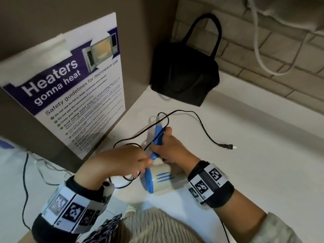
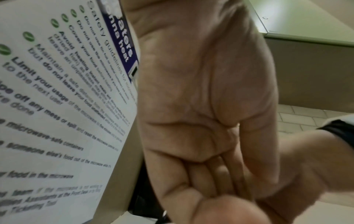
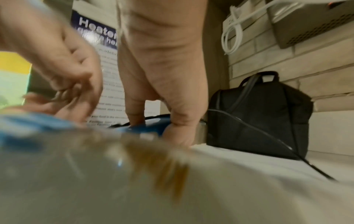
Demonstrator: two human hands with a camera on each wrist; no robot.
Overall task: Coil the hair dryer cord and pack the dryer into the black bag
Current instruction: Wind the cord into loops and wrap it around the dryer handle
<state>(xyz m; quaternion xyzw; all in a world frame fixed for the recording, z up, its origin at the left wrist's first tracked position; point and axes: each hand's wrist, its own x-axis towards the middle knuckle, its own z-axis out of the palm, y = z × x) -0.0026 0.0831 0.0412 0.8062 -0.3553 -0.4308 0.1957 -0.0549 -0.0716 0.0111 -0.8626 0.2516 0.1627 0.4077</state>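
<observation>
A white and blue hair dryer [image 1: 158,180] lies on the white counter [image 1: 254,172], its blue handle [image 1: 158,137] pointing away from me. My right hand [image 1: 169,146] grips that handle; its fingers [image 3: 178,121] curl over the blue plastic [image 3: 151,125]. My left hand [image 1: 133,161] pinches the black cord [image 1: 199,120] near the joint of handle and body. The cord loops loosely round the handle and trails right to its plug [image 1: 228,146]. The black bag [image 1: 184,72] stands upright in the far corner, handles up, also in the right wrist view [image 3: 258,118].
A microwave safety poster [image 1: 70,88] is taped to the brown panel on the left. A white cable [image 1: 259,50] hangs on the tiled wall behind the bag. Another thin dark cable [image 1: 26,172] runs down the left side.
</observation>
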